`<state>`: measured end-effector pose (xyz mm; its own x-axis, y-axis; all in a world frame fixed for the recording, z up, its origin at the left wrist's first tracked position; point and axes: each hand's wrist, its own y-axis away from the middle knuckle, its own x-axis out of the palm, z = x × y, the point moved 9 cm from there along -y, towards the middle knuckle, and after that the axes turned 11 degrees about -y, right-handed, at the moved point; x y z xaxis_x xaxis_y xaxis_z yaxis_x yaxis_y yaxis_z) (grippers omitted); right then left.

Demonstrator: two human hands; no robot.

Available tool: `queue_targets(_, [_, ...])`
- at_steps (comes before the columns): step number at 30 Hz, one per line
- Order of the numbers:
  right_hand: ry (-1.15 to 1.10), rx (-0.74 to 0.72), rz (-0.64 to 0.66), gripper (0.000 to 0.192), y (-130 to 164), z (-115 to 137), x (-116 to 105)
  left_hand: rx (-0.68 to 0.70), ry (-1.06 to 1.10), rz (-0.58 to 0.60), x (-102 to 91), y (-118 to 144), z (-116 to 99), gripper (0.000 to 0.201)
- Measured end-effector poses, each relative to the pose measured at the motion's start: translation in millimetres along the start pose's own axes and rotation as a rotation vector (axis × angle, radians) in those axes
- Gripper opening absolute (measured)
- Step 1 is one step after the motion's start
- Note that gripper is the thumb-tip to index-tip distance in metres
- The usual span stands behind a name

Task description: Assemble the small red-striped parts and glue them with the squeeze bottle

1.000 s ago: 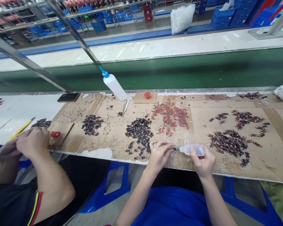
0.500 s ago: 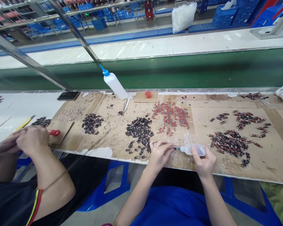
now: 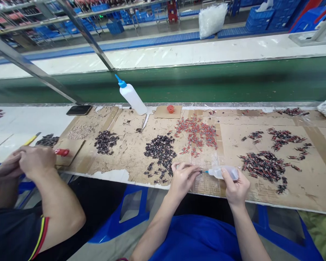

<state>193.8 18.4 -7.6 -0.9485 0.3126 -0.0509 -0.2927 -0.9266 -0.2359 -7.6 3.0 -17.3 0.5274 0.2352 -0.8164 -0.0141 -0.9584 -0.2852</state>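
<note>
Clear squeeze bottle (image 3: 224,172) clamped in my right hand (image 3: 235,187), blue tip touching a small dark part pinched by left hand (image 3: 182,178), over cardboard (image 3: 130,152) nr black pile (image 3: 161,148).

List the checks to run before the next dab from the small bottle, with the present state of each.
1. Right hand grips small squeeze bottle: ok.
2. Blue nozzle points at what the left hand pinches: ok.
3. Piece in left fingers identifiable: cannot tell, too small.
4. Black parts pile beside left hand: ok.
5. Co-worker's hands apart from the bottle: ok.
6. Bottle fill level: cannot tell.
</note>
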Motion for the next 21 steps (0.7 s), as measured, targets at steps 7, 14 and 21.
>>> queue_targets(7, [-0.18, 0.035, -0.222, 0.035, -12, -11, -25, 0.01, 0.027, 0.076, -6.6, -8, 0, 0.015])
queue_targets(14, [-0.141, 0.076, -0.043, 0.059, -24, -21, -2, -0.235, -0.176, -0.183, -48.0, -29, 46, 0.01])
queue_targets(21, [0.143, 0.039, 0.022, 0.068, -31, -26, 3, -0.238, -0.243, -0.103, -32.6, -39, 53, 0.017])
